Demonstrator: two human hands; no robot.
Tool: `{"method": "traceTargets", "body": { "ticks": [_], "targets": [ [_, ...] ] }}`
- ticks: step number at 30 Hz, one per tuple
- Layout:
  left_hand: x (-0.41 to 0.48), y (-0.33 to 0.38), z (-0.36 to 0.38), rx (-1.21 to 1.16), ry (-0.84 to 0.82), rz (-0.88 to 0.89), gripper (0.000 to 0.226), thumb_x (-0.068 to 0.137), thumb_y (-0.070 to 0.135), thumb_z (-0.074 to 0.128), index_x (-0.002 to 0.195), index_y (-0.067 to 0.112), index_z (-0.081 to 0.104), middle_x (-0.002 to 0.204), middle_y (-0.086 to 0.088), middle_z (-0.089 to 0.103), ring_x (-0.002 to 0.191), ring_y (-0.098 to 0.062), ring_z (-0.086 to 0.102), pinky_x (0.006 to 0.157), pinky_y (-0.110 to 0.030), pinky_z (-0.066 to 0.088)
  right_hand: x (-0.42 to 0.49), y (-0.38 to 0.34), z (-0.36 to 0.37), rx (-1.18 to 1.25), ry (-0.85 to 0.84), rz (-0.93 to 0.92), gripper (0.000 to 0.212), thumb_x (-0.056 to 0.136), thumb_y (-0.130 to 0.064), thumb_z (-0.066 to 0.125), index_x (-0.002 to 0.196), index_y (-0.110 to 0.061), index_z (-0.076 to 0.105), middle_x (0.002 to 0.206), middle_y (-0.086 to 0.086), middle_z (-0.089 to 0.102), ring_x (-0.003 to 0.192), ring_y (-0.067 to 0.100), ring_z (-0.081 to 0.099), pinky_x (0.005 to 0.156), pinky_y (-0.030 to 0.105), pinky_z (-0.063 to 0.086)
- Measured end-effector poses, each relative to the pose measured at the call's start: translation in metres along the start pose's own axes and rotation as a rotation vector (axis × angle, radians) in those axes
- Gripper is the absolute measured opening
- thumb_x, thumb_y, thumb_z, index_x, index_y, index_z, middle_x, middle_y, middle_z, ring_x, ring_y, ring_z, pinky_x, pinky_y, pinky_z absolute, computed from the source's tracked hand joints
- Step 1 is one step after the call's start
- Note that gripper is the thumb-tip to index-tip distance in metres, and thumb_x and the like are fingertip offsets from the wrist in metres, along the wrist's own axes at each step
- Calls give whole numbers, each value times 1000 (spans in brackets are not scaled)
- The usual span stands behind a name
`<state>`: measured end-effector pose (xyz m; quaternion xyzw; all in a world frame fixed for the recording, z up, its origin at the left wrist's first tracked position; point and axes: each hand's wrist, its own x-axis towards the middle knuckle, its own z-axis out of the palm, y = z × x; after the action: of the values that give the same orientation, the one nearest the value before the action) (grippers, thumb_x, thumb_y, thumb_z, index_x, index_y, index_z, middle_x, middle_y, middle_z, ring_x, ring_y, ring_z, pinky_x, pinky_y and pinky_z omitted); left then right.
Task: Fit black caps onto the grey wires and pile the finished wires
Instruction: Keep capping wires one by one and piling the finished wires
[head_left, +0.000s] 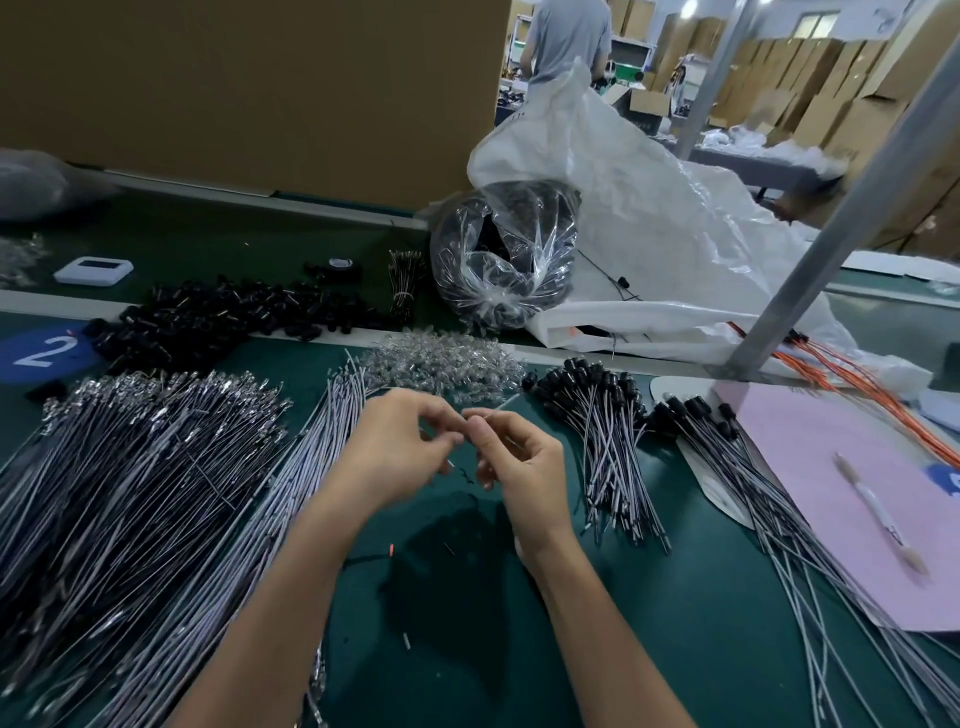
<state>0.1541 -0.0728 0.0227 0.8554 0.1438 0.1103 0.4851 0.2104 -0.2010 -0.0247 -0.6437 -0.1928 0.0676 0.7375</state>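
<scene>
The left hand (400, 447) and right hand (519, 467) meet at centre frame, fingers curled. Their fingertips pinch a thin grey wire (451, 461); only its pale end shows between them.

Just left of the hands, loose grey wires (130, 467) with metal ends fan out in a broad heap to the left edge. Right of the hands lies the pile of finished wires (597, 415), each tipped with a black cap. A second such pile spreads beside a pink sheet (857, 493) at the right.

Above the hands is a heap of small clear parts (441, 364), and upper left of that a mound of loose black caps (208, 317). At upper centre a clear plastic bag (504, 260) holds dark coiled items. It leans against a large white sack (649, 208), whose contents are hidden.

Everything rests on a dark green table (467, 623). A blue disc (41, 351) marked 2 sits at the left edge. A slanted metal post (831, 234) rises at the right, with orange wires (857, 395) near its base. A cardboard wall (260, 78) fills the upper left. At the top a person in a grey shirt (566, 36) stands near stacked cardboard boxes (831, 78).
</scene>
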Motion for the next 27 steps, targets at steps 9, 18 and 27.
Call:
{"method": "traceTargets", "body": {
  "ticks": [9,18,27],
  "targets": [
    [-29,-24,-13,-174,-213,-125,12,93,8,64,87,11,74,64,-5,71,43,-12,54,40,-20,41,4,-13,-14,334,164,57,9,78,-19,68,76,-15,76,74,3,71,54,10,56,49,19,44],
    [-66,-40,-72,-242,-406,-162,17,79,24,69,77,8,76,57,-9,62,50,-14,55,49,-19,45,8,-22,-30,636,407,86,14,88,-11,60,78,-12,70,71,4,72,50,9,60,48,17,49],
    [-67,-47,-77,-63,-348,-30,11,78,34,71,85,32,79,73,-3,71,64,-7,57,61,-17,42,10,-28,-43,759,506,14,11,92,-12,58,84,-9,65,69,2,68,56,8,61,55,14,51]
  ]
}}
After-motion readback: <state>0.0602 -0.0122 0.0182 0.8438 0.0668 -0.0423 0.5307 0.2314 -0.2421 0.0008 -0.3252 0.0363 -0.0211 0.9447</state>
